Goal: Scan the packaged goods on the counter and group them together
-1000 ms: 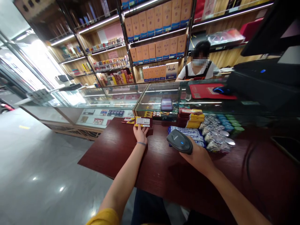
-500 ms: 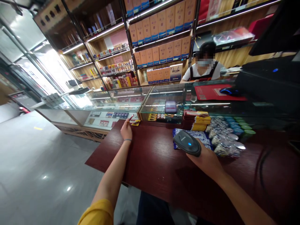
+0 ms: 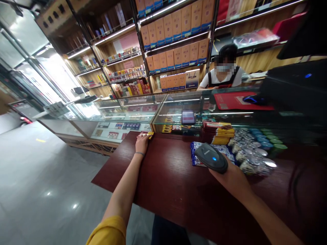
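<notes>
My right hand (image 3: pixel 233 177) is wrapped round the handle of a black barcode scanner (image 3: pixel 211 158) with a lit blue dot on top. The scanner's head hangs over blue-and-white packets (image 3: pixel 195 160) on the dark red-brown table (image 3: pixel 168 183). At the table's far left corner, my left hand (image 3: pixel 142 144) is palm down with its fingers closed over a flat red-and-yellow packet (image 3: pixel 150 135). The fingers cover most of that packet, and the fingertips are hard to make out. A dark band circles the left wrist.
Right of the scanner stand a stack of yellow-and-red packs (image 3: pixel 222 136) and several lidded jars (image 3: pixel 251 165). Behind runs a glass display counter (image 3: pixel 122 107) with a red mat (image 3: pixel 230 101) and a mouse (image 3: pixel 253 99). A masked person (image 3: pixel 221 79) sits beyond it. A dark monitor (image 3: pixel 293 85) rises at right.
My left hand has turned palm down and lowered a thin red-edged item onto the yellow packet at the corner. The scanner in my right hand has shifted slightly right and down in view.
</notes>
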The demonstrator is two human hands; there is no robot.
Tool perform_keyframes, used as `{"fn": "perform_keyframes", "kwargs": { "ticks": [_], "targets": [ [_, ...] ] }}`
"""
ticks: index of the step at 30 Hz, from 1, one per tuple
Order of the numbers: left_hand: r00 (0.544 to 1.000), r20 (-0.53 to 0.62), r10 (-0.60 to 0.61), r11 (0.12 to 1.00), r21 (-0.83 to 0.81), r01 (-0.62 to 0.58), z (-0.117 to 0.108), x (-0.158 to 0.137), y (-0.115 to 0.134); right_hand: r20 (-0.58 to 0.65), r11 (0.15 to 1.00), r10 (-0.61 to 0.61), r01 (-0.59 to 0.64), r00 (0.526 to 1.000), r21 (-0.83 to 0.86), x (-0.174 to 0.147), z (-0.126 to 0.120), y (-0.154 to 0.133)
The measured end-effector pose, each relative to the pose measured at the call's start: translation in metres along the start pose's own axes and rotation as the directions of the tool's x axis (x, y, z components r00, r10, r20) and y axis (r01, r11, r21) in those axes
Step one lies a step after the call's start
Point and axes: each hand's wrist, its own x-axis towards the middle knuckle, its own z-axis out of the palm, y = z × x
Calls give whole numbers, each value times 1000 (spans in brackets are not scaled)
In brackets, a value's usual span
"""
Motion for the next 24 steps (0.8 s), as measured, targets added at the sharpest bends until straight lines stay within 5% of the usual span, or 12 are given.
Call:
{"fn": "perform_keyframes", "kwargs": {
  "ticks": [24],
  "targets": [
    [999, 48, -16, 986, -164, 23, 16, 14, -9, -8, 998, 31, -30, 999, 52, 0, -1, -6]
  ]
}}
